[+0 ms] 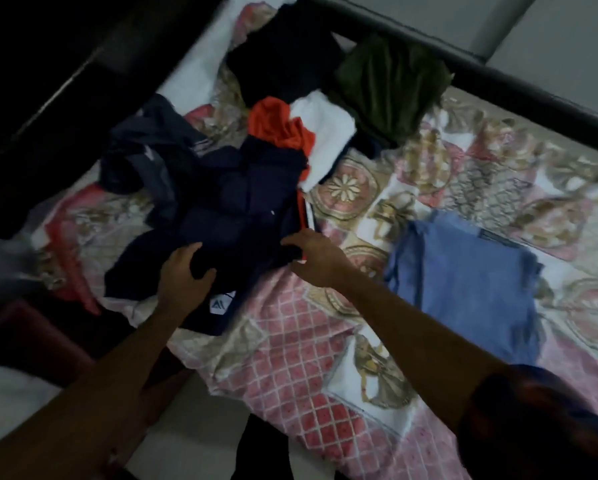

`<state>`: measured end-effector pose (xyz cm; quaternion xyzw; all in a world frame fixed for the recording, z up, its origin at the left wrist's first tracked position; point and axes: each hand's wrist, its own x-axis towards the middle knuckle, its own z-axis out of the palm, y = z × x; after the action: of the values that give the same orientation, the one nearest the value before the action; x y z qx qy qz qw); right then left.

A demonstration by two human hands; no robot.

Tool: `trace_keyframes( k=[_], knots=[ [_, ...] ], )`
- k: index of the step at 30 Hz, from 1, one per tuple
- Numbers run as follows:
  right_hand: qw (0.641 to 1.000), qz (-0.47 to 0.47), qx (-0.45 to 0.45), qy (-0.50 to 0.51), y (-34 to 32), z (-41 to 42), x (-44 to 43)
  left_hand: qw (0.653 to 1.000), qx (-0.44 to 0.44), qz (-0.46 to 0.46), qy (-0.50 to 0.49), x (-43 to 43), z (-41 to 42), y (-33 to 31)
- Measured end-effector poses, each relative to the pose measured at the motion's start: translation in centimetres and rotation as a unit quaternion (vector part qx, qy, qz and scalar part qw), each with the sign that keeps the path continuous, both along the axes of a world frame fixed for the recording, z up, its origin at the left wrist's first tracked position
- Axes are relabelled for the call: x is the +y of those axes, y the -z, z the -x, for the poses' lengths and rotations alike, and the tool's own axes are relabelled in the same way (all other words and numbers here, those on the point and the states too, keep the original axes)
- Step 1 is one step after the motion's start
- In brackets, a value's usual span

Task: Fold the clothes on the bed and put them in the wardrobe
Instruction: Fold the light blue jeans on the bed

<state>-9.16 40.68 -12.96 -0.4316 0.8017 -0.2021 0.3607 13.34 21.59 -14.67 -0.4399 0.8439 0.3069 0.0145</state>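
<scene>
- The room was dim. A bed covered in a pink, gold and white patterned sheet filled most of the view, with a dark bed frame along its far right edge.
- Tall dark furniture stood at the far left, too dark to tell what it was.
- A navy garment lay crumpled on the left part of the bed, at the near side of a loose pile of clothes. A small white label showed at its near edge.
- The left hand was on the near left part of the navy garment, fingers curled over a fold and thumb closing against it.
- The right hand reached to the garment's near right edge, with dark fabric caught between its fingers and thumb.
- An orange garment and a white garment lay just beyond the navy one, touching it.
- A dark grey garment lay bunched to the left of the pile.
- A black garment lay at the far end, with an olive garment beside it on the right, against the frame.
- A blue garment lay folded flat on the right of the bed, apart from the pile.
- A dark sleeve covered the right upper arm.
</scene>
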Motion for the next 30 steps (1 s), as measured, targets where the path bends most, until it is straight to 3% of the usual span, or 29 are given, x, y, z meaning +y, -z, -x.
trace_keyframes(
  k=[3,5,9,16,19,24,27,30],
  knots=[
    [0.997,-0.039,-0.012,0.059,2.8,-1.7,-5.8,0.994,-0.016,-0.102,0.019,-3.1,-0.7,2.4],
    [0.991,-0.033,-0.025,0.124,4.7,-2.6,-7.7,0.990,-0.039,-0.120,0.061,-3.7,-0.3,3.0],
    [0.957,0.058,-0.102,0.266,6.3,-2.9,-9.4,0.994,0.000,-0.099,0.050,-4.7,1.3,3.4],
    [0.871,0.163,-0.108,0.451,4.3,-1.6,-12.0,0.988,0.146,-0.003,0.044,-7.1,3.4,2.3],
    [0.895,0.163,-0.108,0.401,4.7,-0.4,-13.3,0.985,0.160,0.032,0.057,-7.6,4.8,1.9],
    [0.962,0.036,-0.048,0.267,3.6,0.4,-13.0,0.970,0.211,0.027,0.117,-6.2,8.5,0.1],
    [0.991,0.013,-0.078,0.111,2.1,-1.0,-11.4,0.954,0.251,0.088,0.136,-3.7,10.3,-1.9],
    [0.985,-0.130,-0.116,0.003,0.7,-1.5,-7.5,0.946,0.252,0.082,0.188,-0.1,12.7,-2.5]
  ],
)
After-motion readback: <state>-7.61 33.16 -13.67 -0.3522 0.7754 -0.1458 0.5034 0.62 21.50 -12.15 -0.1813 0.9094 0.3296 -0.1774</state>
